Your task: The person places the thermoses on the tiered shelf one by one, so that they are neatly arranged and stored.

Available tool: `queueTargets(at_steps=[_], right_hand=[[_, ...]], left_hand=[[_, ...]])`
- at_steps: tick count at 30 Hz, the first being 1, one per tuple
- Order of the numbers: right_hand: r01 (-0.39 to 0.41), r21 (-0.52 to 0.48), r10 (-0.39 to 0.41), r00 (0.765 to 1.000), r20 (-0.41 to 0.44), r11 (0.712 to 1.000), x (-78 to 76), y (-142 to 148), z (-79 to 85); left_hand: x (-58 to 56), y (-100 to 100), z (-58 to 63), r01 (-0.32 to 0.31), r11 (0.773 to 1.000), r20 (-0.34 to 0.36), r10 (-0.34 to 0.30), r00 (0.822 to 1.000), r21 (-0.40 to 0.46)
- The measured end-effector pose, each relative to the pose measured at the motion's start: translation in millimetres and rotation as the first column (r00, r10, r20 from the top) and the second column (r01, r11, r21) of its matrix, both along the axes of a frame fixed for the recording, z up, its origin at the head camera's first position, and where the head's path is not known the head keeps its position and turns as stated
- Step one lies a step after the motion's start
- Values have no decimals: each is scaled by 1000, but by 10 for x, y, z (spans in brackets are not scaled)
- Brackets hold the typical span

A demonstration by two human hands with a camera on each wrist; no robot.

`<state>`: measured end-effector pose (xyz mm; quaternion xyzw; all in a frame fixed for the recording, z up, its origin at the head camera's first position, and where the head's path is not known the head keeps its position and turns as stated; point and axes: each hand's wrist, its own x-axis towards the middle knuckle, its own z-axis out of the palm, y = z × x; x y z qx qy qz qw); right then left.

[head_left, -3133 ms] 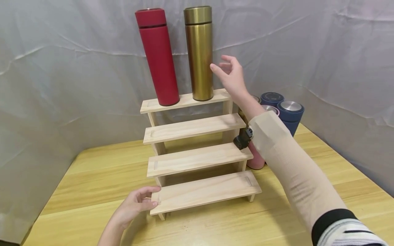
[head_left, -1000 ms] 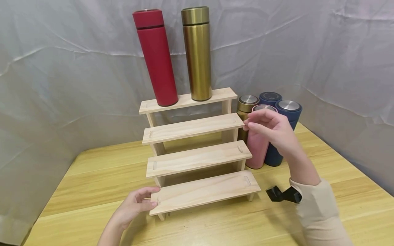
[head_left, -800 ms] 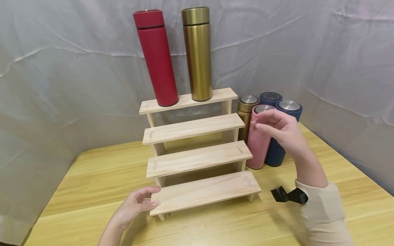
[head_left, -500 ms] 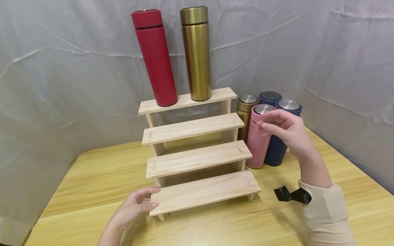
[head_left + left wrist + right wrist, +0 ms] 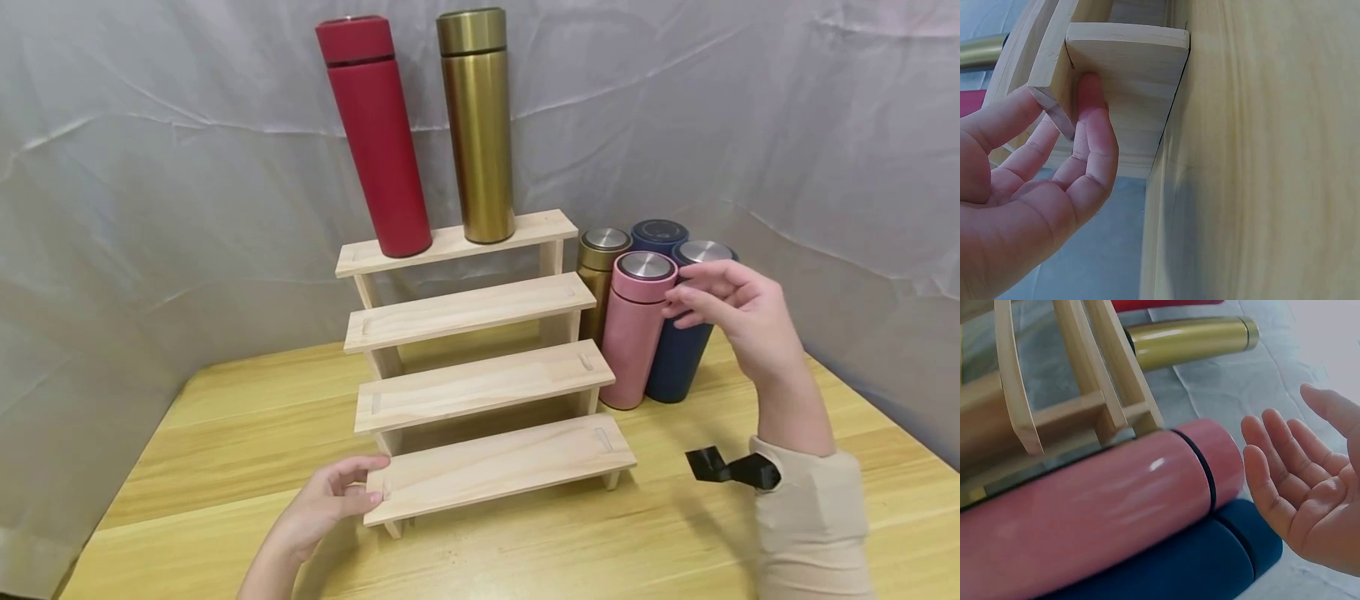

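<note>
My left hand point(image 5: 318, 504) grips the left end of the lowest board of a four-step wooden display stand point(image 5: 498, 468). In the left wrist view, the thumb and fingers point(image 5: 1096, 140) hold the board end from both sides. A red thermos point(image 5: 381, 154) and a tall gold thermos point(image 5: 478, 146) stand on the top step. My right hand point(image 5: 757, 325) hovers beside the lid of a pink thermos point(image 5: 636, 342), overlapping a blue thermos point(image 5: 675, 367) behind it. Its fingers are loosely bent around nothing; in the right wrist view the palm point(image 5: 1322, 500) shows bare.
A shorter gold thermos point(image 5: 596, 287) and a second blue thermos point(image 5: 660, 235) stand behind the pink one, close against the stand's right side. Everything is on a wood-grain table point(image 5: 225, 433). Grey cloth point(image 5: 187, 208) hangs behind and at the sides.
My right hand has come down from beside the tall gold thermos to the group at the right, then drifted rightward off the pink thermos. The left hand stays on the stand.
</note>
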<state>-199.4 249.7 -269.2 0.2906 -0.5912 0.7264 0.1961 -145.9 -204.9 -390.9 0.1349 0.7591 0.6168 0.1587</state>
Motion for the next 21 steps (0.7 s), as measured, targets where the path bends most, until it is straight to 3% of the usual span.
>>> queueTargets(at_steps=[9, 21], right_hand=[[27, -26, -26, 1000, 11, 999, -39, 175, -34], [252, 37, -254, 965, 66, 967, -97, 280, -120]], left_hand=[[-6, 6, 3, -12, 1000, 6, 13, 1000, -12], [-3, 9, -1, -4, 1000, 0, 4, 1000, 1]])
